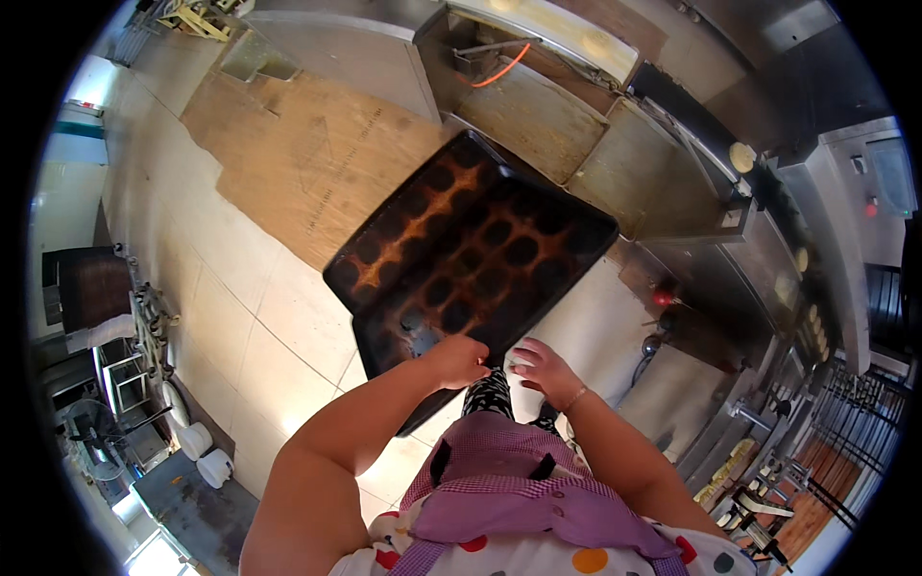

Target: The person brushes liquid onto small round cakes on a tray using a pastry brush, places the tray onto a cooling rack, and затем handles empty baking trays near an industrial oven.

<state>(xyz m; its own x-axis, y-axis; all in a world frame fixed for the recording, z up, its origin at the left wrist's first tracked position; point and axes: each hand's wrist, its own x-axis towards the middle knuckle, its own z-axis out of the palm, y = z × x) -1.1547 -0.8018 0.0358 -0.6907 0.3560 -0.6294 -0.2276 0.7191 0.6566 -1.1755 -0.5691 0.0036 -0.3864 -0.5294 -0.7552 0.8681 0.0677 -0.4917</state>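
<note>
Two dark, scorched baking trays with rows of round marks overlap askew in front of me, the top one tilted over the other, which shows at the left. My left hand grips the near edge of the trays, its fingers partly hidden. My right hand is just right of it, below the trays' near edge, fingers curved and apart with nothing in them. My legs and purple checked apron show below.
A cardboard sheet lies on the tiled floor. Steel machinery with a conveyor, an orange hose and a red knob runs along the top and right. At the left stand racks, white buckets and a worktable.
</note>
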